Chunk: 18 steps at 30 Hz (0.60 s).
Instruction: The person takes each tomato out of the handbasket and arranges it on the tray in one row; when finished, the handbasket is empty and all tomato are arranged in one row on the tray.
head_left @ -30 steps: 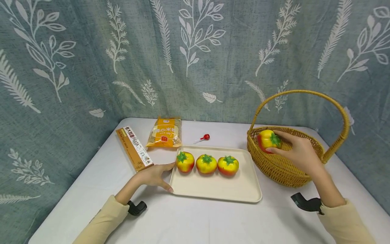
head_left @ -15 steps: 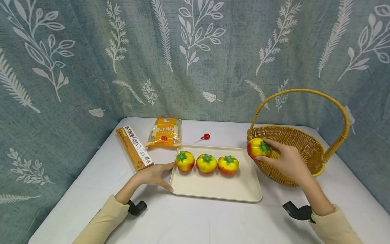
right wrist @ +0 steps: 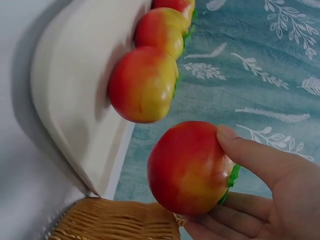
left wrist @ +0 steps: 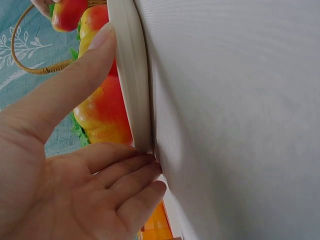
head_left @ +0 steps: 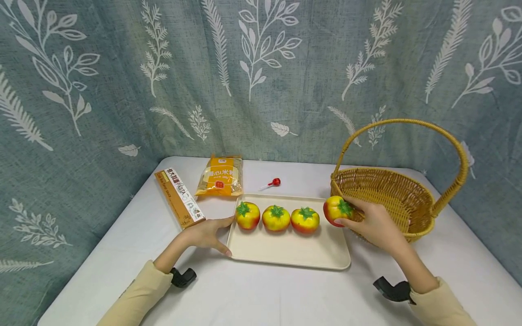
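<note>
My right hand (head_left: 376, 222) pinches a yellow-red persimmon (head_left: 337, 211) with a green leaf cap, thumb on one side and fingers on the other. In the right wrist view, this persimmon (right wrist: 190, 167) is held up off the cream tray (right wrist: 75, 95). The head view puts it over the tray's back right corner. Three similar persimmons stand in a row on the tray (head_left: 285, 253): a left one (head_left: 248, 216), a middle one (head_left: 276, 219) and a right one (head_left: 305, 221). At the tray's left end, my left hand (head_left: 207, 235) touches the rim, its thumb and fingers spread and fairly straight.
A wicker basket (head_left: 391, 199) with a tall handle stands right of the tray. Behind the tray lie a red lollipop (head_left: 275, 182) and an orange noodle packet (head_left: 220, 176). A long pasta box (head_left: 179, 197) lies at the left, beyond my left hand. A patterned curtain (head_left: 261, 90) hangs behind the table.
My right hand has carried the persimmon leftward and toward me, out of the basket's area to the tray's back right corner. My left hand stays at the tray rim.
</note>
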Available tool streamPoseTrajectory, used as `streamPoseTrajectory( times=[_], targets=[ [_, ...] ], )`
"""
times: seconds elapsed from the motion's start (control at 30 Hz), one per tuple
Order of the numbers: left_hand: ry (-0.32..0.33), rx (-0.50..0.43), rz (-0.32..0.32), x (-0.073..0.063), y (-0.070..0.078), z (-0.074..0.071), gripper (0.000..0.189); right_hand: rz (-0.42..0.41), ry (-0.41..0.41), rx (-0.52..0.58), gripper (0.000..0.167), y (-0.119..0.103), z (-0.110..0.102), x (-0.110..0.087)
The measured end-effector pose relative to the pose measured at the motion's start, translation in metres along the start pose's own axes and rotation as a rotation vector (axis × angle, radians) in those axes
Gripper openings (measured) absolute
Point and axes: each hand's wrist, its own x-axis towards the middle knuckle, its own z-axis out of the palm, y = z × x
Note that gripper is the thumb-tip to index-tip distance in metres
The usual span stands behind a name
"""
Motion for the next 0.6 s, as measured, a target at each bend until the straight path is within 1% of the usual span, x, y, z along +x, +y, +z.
streamPoseTrajectory(
  times=[0.1,0.43,0.6],
  targets=[
    [0.001,0.001,-0.002,0.0,0.0,0.0,0.102,0.007,-0.033,0.001,0.063,-0.001,0.003,-0.001],
    [0.002,-0.003,0.002,0.0,-0.001,0.001,0.102,0.026,-0.069,-0.047,0.062,0.0,0.016,-0.003],
    [0.003,0.001,0.0,0.0,-0.002,0.001,0.102,0.049,-0.109,-0.062,0.061,0.003,0.022,-0.005]
  ],
)
